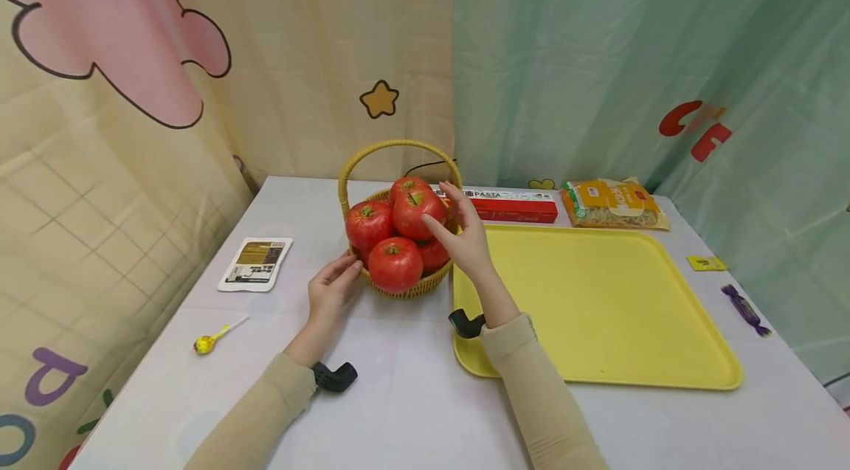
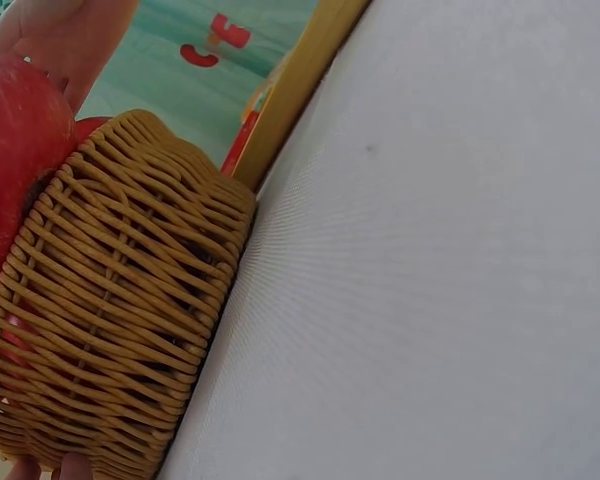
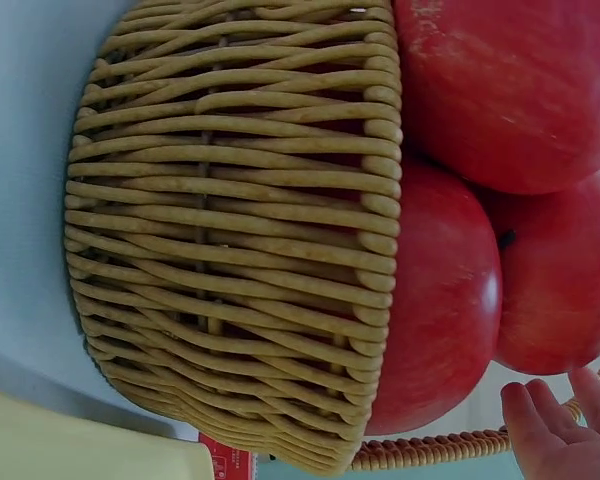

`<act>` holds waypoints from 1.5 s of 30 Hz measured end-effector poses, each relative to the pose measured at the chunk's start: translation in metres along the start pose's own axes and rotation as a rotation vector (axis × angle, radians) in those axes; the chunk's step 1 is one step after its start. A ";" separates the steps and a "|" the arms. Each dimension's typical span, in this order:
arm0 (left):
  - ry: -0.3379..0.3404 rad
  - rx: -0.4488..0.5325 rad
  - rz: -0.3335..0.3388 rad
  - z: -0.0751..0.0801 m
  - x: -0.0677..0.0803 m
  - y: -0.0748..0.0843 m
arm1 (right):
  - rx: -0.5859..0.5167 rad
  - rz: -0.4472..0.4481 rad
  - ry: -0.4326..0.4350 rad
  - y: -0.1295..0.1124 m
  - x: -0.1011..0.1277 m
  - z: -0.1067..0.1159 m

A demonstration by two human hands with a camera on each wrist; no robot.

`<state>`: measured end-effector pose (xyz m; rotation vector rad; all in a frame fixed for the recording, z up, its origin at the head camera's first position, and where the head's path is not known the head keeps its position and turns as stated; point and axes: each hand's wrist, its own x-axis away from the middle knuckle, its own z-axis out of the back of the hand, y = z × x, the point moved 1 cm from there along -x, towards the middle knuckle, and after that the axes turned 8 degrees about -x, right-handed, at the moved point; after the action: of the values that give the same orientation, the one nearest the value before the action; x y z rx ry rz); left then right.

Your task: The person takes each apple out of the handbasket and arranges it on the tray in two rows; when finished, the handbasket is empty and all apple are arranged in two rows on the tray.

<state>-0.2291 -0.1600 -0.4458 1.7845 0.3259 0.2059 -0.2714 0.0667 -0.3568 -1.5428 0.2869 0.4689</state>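
A wicker basket with a tall arched handle stands on the white table, heaped with several large red tomatoes. At its left side rests my left hand, fingertips right at the wicker wall; they show at the bottom edge of the left wrist view. My right hand is raised at the basket's right, fingers spread beside the top tomato, with the thumb overlapping that tomato in the head view. In the right wrist view its fingers appear just beside the tomatoes, curled round none of them.
A yellow tray lies right of the basket. Behind it are a red pasta box and an orange noodle bag. A small yellow packet and purple candy lie far right; a white packet and lollipop left.
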 end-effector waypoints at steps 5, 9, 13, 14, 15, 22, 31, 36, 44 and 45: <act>-0.003 -0.011 -0.020 0.001 -0.002 -0.002 | -0.006 -0.018 -0.022 0.002 0.000 -0.003; -0.001 -0.016 -0.046 0.000 -0.003 -0.004 | -0.005 -0.030 -0.037 0.005 -0.001 -0.006; 0.002 -0.020 -0.060 0.000 -0.004 -0.004 | -0.015 -0.061 -0.053 0.008 0.000 -0.008; 0.003 -0.019 -0.060 0.000 -0.004 -0.003 | -0.020 -0.072 -0.057 0.009 0.000 -0.008; 0.003 -0.016 -0.060 0.000 -0.004 -0.003 | -0.029 -0.085 -0.062 0.009 0.000 -0.008; 0.007 -0.015 -0.054 0.000 -0.004 -0.003 | -0.023 -0.149 -0.093 -0.019 0.009 -0.012; 0.005 -0.044 -0.059 0.000 -0.004 -0.002 | -0.018 -0.161 -0.100 -0.022 0.009 -0.011; 0.000 -0.073 -0.057 0.001 -0.004 -0.002 | -0.024 -0.170 -0.107 -0.022 0.009 -0.010; -0.001 -0.073 -0.053 0.000 -0.003 -0.002 | -0.012 -0.196 -0.115 -0.023 0.009 -0.010; -0.001 -0.071 -0.052 0.000 -0.003 -0.002 | -0.013 -0.196 -0.116 -0.023 0.009 -0.010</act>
<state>-0.2323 -0.1607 -0.4477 1.7039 0.3596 0.1778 -0.2518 0.0584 -0.3412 -1.5323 0.0426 0.4041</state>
